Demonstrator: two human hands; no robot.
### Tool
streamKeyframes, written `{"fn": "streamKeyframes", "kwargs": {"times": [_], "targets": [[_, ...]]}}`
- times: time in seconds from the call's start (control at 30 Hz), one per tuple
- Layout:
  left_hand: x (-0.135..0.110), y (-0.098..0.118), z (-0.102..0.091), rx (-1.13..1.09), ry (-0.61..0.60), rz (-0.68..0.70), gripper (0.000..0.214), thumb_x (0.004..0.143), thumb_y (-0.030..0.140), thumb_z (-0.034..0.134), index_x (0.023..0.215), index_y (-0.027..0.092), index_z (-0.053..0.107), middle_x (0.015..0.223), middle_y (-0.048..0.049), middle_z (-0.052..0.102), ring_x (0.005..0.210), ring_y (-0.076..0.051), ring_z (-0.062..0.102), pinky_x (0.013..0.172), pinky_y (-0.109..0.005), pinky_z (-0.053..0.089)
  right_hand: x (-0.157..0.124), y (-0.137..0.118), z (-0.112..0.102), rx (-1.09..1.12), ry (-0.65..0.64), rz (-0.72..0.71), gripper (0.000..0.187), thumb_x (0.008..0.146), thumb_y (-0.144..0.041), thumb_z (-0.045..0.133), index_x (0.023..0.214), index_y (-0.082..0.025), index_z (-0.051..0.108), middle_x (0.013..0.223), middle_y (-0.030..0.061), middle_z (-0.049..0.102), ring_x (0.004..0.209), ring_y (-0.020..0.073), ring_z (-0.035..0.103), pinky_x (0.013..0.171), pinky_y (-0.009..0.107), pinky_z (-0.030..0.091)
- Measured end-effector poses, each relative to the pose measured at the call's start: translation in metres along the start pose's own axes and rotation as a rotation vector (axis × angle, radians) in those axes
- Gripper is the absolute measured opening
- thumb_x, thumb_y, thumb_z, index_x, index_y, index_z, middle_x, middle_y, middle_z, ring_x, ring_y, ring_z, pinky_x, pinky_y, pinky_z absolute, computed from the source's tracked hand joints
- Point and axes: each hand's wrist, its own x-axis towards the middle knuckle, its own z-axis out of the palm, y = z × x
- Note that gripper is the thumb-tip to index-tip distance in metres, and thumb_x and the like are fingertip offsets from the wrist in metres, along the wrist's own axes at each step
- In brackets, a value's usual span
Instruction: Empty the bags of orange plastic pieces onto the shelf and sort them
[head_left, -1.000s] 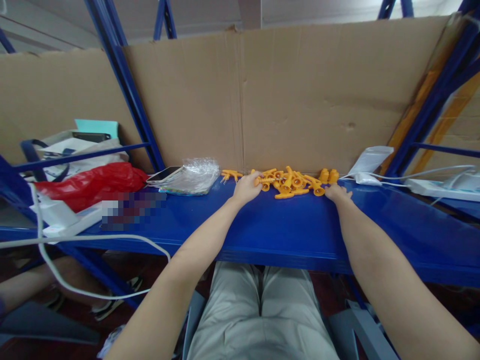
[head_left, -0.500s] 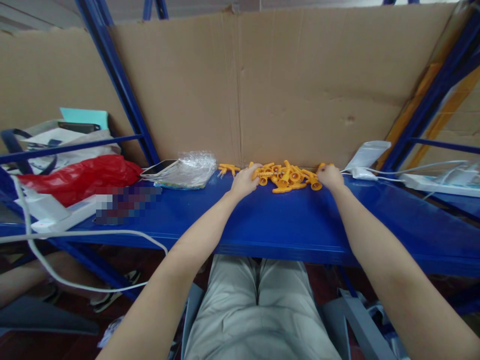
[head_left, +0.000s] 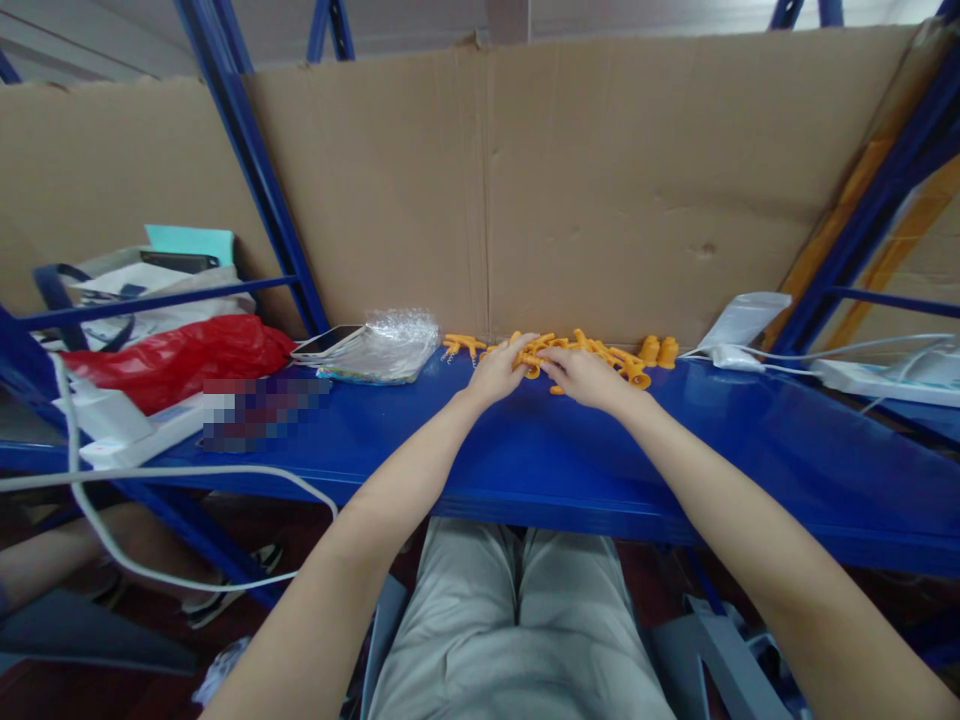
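Observation:
Orange plastic corkscrew parts (head_left: 636, 376) lie in a heap along the back of the blue shelf, some of them flared and hollow. My left hand (head_left: 499, 372) is at the heap's left end, with its fingers closed on an orange corkscrew piece largely hidden by them. Close beside it, my right hand (head_left: 589, 380) reaches over the heap with fingertips pinched together; what they hold is hidden. Left of my hands lie orange T-shaped corkscrew handles (head_left: 463, 344) with metal spirals. At the heap's right end stand two orange sleeves (head_left: 658, 351).
Tall cardboard (head_left: 600, 180) backs the blue shelf (head_left: 570, 460). To the left are a plastic-wrapped stack (head_left: 386, 350), a phone (head_left: 330, 341), a red bag (head_left: 187, 358) and a power strip (head_left: 150, 430) with a white cable. A white adapter (head_left: 731, 357) sits at the right.
My right hand has moved left from the heap's right end to beside my left hand, leaving two orange sleeves standing there. My left hand stays at about the same place.

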Motion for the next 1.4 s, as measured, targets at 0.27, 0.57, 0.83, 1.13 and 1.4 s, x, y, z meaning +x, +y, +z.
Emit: {"fn": "streamKeyframes", "kwargs": {"times": [0.27, 0.57, 0.83, 1.13, 1.4], "targets": [[-0.002, 0.002, 0.002, 0.041, -0.010, 0.058, 0.072, 0.079, 0.004, 0.046, 0.146, 0.029, 0.045, 0.122, -0.0057, 0.061, 0.117, -0.022, 0.059, 0.102, -0.040, 0.048, -0.001, -0.001, 0.000, -0.056, -0.075, 0.114, 0.017, 0.093, -0.026, 0.054, 0.093, -0.017, 0.068, 0.089, 0.0086, 0.072, 0.083, 0.0226, 0.067, 0.077, 0.035, 0.049], [0.001, -0.004, 0.009, -0.070, 0.187, 0.147, 0.074, 0.081, 0.011, 0.051, 0.151, 0.023, 0.029, 0.144, -0.0125, 0.051, 0.134, -0.024, 0.048, 0.113, -0.046, 0.038, 0.007, 0.009, 0.006, 0.061, 0.064, 0.271, 0.007, 0.087, -0.019, 0.059, 0.081, -0.017, 0.062, 0.084, 0.0071, 0.070, 0.081, 0.0197, 0.066, 0.078, 0.034, 0.050], [0.002, 0.007, 0.003, -0.097, 0.184, 0.070, 0.046, 0.086, 0.026, 0.058, 0.131, 0.018, 0.053, 0.129, -0.0117, 0.064, 0.116, -0.022, 0.061, 0.103, -0.039, 0.046, 0.013, 0.027, 0.010, 0.782, 0.298, 0.496, 0.024, 0.086, -0.035, 0.065, 0.076, -0.022, 0.049, 0.070, 0.0022, 0.067, 0.057, 0.0144, 0.064, 0.056, 0.027, 0.054], [-0.002, 0.023, 0.005, -0.060, -0.141, 0.056, 0.020, 0.088, 0.032, 0.061, 0.088, 0.018, 0.076, 0.068, -0.0021, 0.070, 0.064, -0.015, 0.064, 0.065, -0.025, 0.046, 0.013, 0.013, 0.020, 1.104, 0.284, 0.588, 0.024, 0.090, -0.029, 0.064, 0.074, -0.021, 0.048, 0.067, -0.0016, 0.065, 0.055, 0.0103, 0.063, 0.067, 0.028, 0.060], [-0.001, 0.022, 0.004, -0.167, -0.179, -0.011, 0.015, 0.087, 0.024, 0.063, 0.087, 0.019, 0.076, 0.065, -0.0006, 0.070, 0.059, -0.013, 0.063, 0.062, -0.024, 0.048, 0.014, 0.020, 0.028, 0.962, 0.250, 0.530, 0.016, 0.090, -0.028, 0.061, 0.080, -0.020, 0.053, 0.073, 0.0007, 0.068, 0.059, 0.0127, 0.065, 0.069, 0.034, 0.060]]}}
